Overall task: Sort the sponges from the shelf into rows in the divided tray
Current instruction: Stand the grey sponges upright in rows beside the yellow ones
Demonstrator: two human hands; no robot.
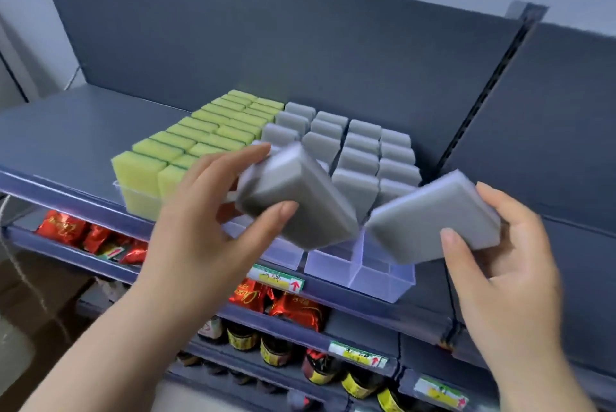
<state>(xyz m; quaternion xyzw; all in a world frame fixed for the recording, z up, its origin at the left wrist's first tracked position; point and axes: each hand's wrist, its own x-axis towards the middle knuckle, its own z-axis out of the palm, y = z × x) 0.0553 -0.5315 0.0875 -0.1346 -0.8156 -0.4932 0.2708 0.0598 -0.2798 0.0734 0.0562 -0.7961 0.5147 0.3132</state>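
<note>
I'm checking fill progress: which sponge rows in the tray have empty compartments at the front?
The grey rows on the tray's right side: their front compartments are bare, while the yellow-green rows on the left reach the front wall.

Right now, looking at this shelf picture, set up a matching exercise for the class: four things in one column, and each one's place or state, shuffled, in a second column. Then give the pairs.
Column one
1 yellow-green sponges
2 red packets
3 dark bottles
4 tray's front right compartments

Column two
A empty
B two levels below the sponges
C standing in rows on the left
D one level below the sponges

Pairs: 1-C, 2-D, 3-B, 4-A
</note>
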